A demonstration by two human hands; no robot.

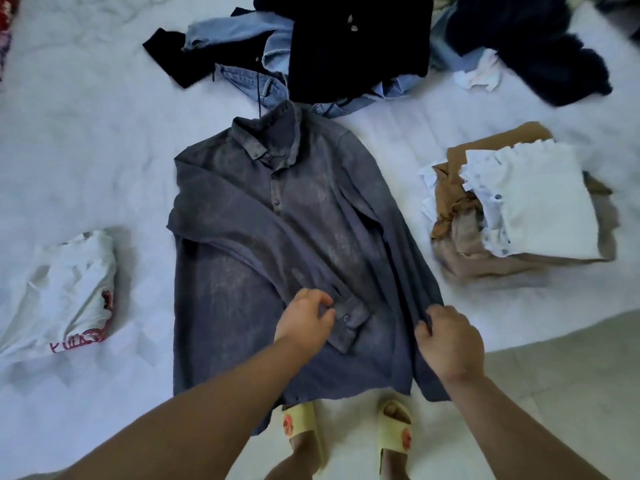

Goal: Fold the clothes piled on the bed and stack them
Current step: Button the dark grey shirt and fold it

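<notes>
Your left hand pinches the cuff of the shirt, whose sleeve lies folded across its front; your right hand grips its right edge. It lies flat on the bed, between the pile beyond, a folded stack right and a white top left.

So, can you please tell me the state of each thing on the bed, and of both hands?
Grey shirt: spread flat, buttoned, one sleeve folded across the front, hem over the bed edge.
Left hand: pinches the sleeve cuff.
Right hand: grips the shirt's side edge.
Stack: folded, white piece on top of brown ones.
White shirt: folded, lies alone.
Pile: unfolded, jumbled dark and denim clothes.
</notes>
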